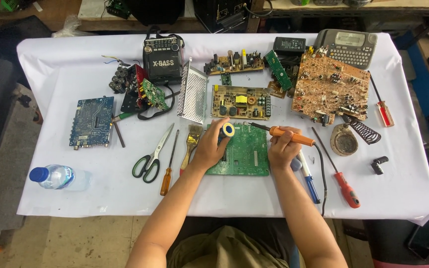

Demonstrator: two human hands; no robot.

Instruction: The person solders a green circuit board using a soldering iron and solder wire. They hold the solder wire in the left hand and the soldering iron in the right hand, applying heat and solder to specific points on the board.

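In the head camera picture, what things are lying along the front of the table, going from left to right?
Water bottle → scissors → orange-handled screwdriver → paintbrush → green circuit board → blue-handled tool → red-handled screwdriver → small black part.

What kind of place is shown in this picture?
Probably an electronics repair bench. The right hand holds an orange soldering iron over a green circuit board, the left hand holds a small spool, and screwdrivers lie about.
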